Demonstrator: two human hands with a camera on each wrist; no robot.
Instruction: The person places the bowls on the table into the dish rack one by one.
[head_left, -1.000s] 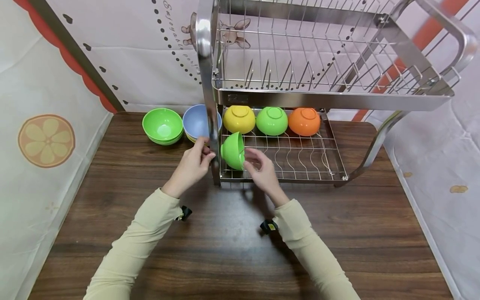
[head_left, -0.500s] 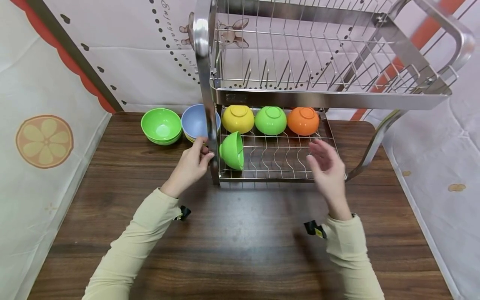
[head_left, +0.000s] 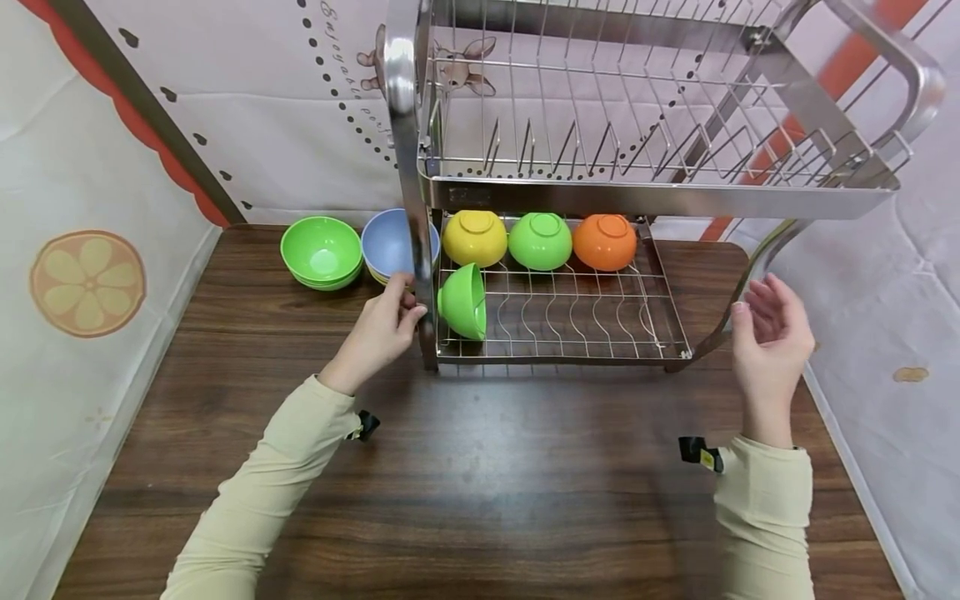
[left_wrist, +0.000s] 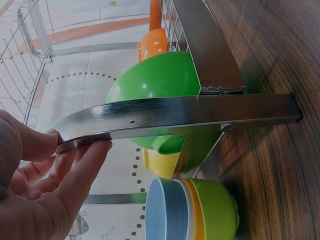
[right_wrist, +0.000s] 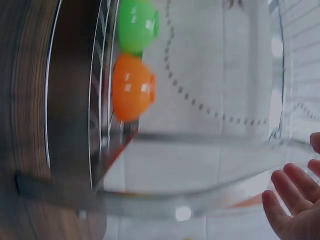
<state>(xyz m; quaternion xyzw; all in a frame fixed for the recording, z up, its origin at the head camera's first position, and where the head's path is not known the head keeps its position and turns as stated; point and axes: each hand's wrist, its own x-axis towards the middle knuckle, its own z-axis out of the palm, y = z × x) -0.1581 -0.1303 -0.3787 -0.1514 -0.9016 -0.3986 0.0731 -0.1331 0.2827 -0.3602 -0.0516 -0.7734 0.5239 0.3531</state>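
Observation:
With thumb and fingers, my left hand pinches the left upright of a steel two-tier dish rack. My right hand is beside the rack's curved right leg, fingers loosely bent and holding nothing; contact with the leg cannot be made out. On the lower tier a green bowl stands on its side at the left end, its opening facing right. Behind it, upside down in a row, are a yellow bowl, another green bowl and an orange bowl.
Left of the rack, stacked green bowls and a stack topped by a blue bowl stand on the dark wooden table. The rack's upper tier overhangs the back row. Printed white cloth walls enclose the table.
My right hand has let go of the green bowl on its side and moved right, past the lower tier to the right leg. My left hand stays on the upright.

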